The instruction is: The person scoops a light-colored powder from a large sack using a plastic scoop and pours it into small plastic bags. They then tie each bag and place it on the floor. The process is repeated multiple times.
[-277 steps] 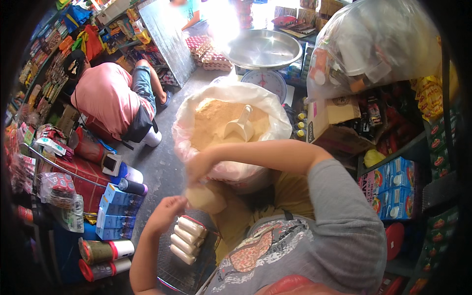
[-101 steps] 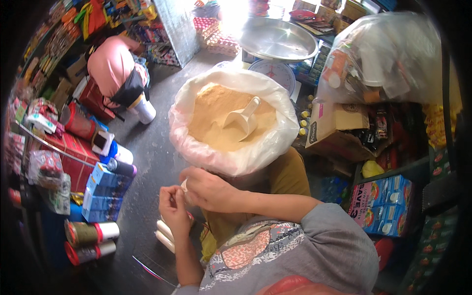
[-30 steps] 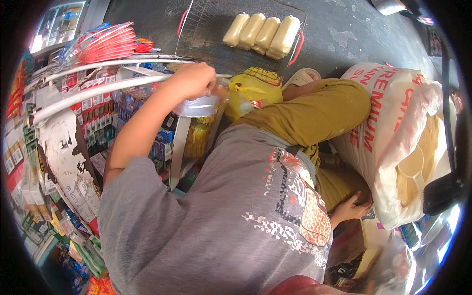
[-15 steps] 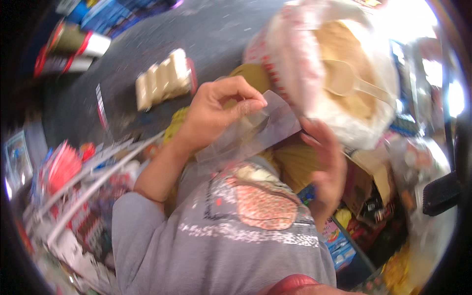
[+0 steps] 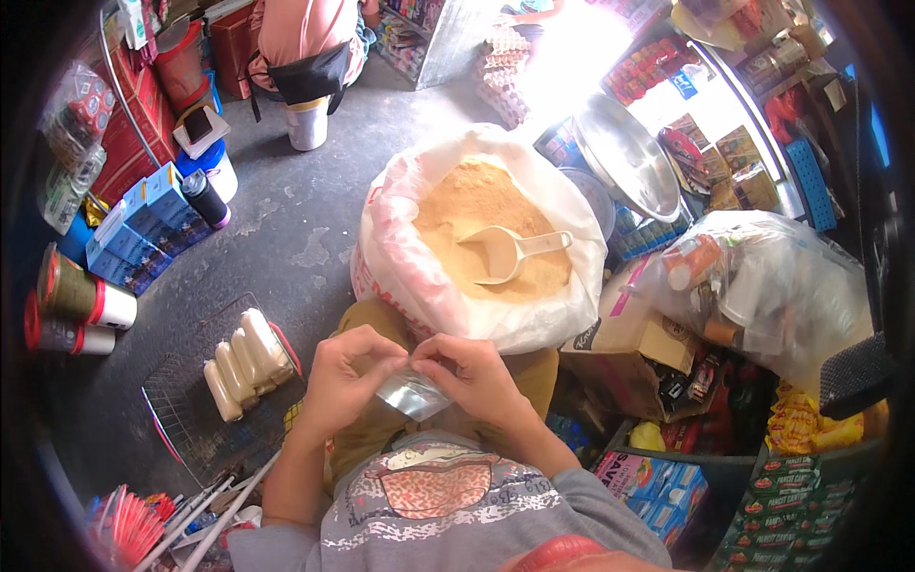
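Between my legs and the big sack, a clear plastic bag hangs from my fingers. My left hand pinches its top edge, and my right hand pinches the same edge close beside it. The bag looks flat, with nothing seen inside. Just beyond my hands stands a white sack, rolled open and full of light brown powder like sugar. A white scoop lies on the powder, its handle pointing right.
Left on the floor, a wire basket holds several filled bags. Blue boxes and cans stand farther left. Another person sits at the back on a white bucket. On the right are a carton and a metal basin.
My view has swung up toward the sack. My right hand, earlier apart at the bag's side, has come in beside the left and now pinches the bag's edge.
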`<action>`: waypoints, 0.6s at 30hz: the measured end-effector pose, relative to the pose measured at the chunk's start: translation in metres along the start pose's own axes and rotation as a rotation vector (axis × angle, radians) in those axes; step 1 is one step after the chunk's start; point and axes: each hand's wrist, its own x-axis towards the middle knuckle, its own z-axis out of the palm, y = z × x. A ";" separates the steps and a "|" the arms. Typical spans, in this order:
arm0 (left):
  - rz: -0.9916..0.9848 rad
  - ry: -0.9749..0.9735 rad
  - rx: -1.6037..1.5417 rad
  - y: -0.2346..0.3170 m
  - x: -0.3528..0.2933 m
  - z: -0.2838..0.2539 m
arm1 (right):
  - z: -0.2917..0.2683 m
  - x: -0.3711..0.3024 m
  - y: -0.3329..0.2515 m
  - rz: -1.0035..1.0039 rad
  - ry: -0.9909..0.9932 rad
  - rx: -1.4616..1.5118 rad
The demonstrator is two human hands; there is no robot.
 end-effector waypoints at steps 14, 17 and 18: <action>-0.266 -0.195 -0.231 -0.033 -0.018 0.006 | 0.003 -0.008 0.015 0.037 0.069 0.036; -0.331 -0.277 -0.399 -0.034 -0.019 0.007 | 0.005 -0.008 0.017 0.005 0.098 0.041; -0.369 -0.294 -0.388 -0.035 -0.020 0.002 | 0.002 -0.007 0.018 0.017 0.084 0.016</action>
